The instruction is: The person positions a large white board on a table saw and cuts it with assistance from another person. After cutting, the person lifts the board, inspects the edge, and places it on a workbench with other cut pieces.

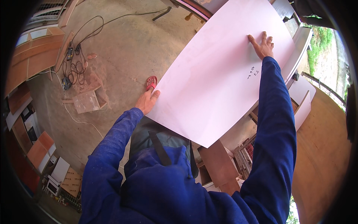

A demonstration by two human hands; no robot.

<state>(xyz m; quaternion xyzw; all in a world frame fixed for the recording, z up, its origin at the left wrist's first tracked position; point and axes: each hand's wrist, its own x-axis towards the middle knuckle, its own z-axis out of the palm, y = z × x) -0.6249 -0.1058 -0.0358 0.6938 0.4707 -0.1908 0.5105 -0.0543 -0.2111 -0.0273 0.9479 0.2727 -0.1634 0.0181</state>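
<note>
A large white panel (209,78) slants from in front of my body toward the upper right, with handwritten dark marks on its face. At its near left corner my left hand (147,101) grips the edge, the fingertips partly hidden. Farther up the panel, toward its right edge, my right hand (263,47) lies flat on the surface, fingers spread and holding nothing. What supports the panel underneath is mostly hidden.
Power tools (67,83) with tangled black cords lie on the dusty concrete floor at left, beside an open wooden box (87,101). Brown boards (37,56) stand along the left side. A large curved-looking brown board (320,149) is at right. My sandalled foot (151,81) shows beside the panel.
</note>
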